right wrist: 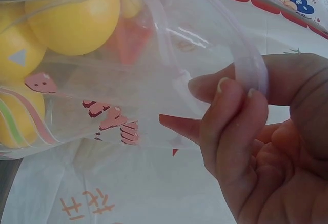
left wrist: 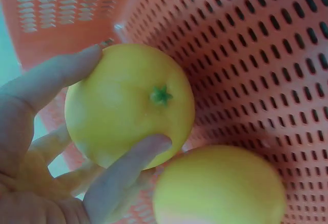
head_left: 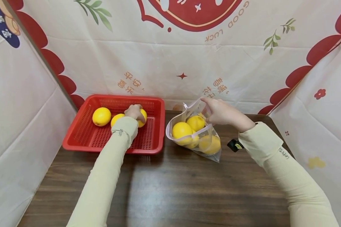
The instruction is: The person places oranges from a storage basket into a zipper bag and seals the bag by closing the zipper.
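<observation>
In the left wrist view, my left hand has its thumb and fingers round a yellow lemon with a green star-shaped stem end, inside the red plastic basket. A second lemon lies right beside it, and another lemon sits further left in the basket. My right hand pinches the rim of a clear zip bag between thumb and fingers. The bag's mouth is spread wide. Several lemons are in it, among them one lemon near the mouth.
The basket and bag stand side by side on a dark wood table. Behind them rises a printed white cloth, with more cloth at both sides. A small black object is next to the right sleeve.
</observation>
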Action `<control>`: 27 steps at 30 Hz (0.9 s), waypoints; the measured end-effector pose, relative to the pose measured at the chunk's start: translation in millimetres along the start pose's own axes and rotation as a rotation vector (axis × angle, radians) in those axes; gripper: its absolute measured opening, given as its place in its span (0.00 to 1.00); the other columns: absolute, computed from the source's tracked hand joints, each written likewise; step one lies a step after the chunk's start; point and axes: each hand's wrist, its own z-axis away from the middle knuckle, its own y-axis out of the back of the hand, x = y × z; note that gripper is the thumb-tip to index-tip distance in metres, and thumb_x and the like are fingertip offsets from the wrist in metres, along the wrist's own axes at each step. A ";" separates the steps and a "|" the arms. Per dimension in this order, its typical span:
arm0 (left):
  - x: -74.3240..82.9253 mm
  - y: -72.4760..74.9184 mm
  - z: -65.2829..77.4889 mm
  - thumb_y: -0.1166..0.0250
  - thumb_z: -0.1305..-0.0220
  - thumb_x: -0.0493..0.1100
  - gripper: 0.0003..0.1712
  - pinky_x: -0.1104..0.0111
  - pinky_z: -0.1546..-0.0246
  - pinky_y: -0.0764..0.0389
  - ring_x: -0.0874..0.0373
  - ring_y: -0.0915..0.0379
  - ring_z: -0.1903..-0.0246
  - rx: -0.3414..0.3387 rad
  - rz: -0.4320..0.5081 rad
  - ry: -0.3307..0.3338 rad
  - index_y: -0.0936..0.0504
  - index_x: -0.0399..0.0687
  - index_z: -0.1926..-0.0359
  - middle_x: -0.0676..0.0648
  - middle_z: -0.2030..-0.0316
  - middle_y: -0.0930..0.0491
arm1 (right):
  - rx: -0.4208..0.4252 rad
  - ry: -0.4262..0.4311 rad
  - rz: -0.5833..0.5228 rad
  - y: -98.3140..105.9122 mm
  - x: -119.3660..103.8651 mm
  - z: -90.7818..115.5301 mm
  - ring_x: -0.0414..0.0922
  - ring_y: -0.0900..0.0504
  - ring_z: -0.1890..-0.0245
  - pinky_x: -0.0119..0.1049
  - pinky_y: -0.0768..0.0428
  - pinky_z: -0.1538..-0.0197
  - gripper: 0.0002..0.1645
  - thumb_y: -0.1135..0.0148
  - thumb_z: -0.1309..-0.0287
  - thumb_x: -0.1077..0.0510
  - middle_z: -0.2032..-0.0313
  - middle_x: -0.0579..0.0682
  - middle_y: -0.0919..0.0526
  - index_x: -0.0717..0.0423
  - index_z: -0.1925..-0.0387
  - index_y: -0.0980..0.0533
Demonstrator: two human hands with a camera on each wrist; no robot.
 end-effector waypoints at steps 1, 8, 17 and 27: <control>2.7 1.8 2.6 0.30 0.57 0.40 0.42 0.52 0.55 0.32 0.37 0.41 0.52 0.010 0.002 -0.026 0.35 0.47 0.38 0.36 0.42 0.38 | 0.000 0.004 0.001 0.3 -0.3 0.2 0.45 0.22 0.79 0.35 0.21 0.71 0.47 0.42 0.58 0.72 0.56 0.62 0.21 0.69 0.35 0.51; 22.4 16.4 24.6 0.28 0.60 0.42 0.43 0.52 0.55 0.31 0.40 0.39 0.54 0.131 0.090 -0.226 0.34 0.48 0.38 0.36 0.47 0.39 | -0.001 0.012 0.014 2.3 -2.2 1.0 0.42 0.25 0.80 0.35 0.22 0.71 0.47 0.42 0.58 0.71 0.55 0.63 0.21 0.69 0.35 0.50; 48.7 19.3 64.7 0.28 0.60 0.45 0.42 0.54 0.53 0.30 0.49 0.38 0.53 0.166 0.212 -0.441 0.32 0.52 0.39 0.41 0.50 0.36 | -0.015 0.004 0.011 2.1 -4.7 1.5 0.45 0.23 0.79 0.36 0.22 0.71 0.47 0.42 0.57 0.71 0.54 0.64 0.22 0.69 0.35 0.51; 79.4 17.4 108.9 0.28 0.61 0.47 0.41 0.58 0.56 0.27 0.54 0.36 0.53 0.103 0.272 -0.642 0.30 0.57 0.41 0.46 0.51 0.33 | -0.011 -0.001 0.017 -1.6 -3.4 -0.7 0.43 0.22 0.79 0.36 0.22 0.70 0.47 0.42 0.57 0.71 0.55 0.63 0.22 0.69 0.35 0.51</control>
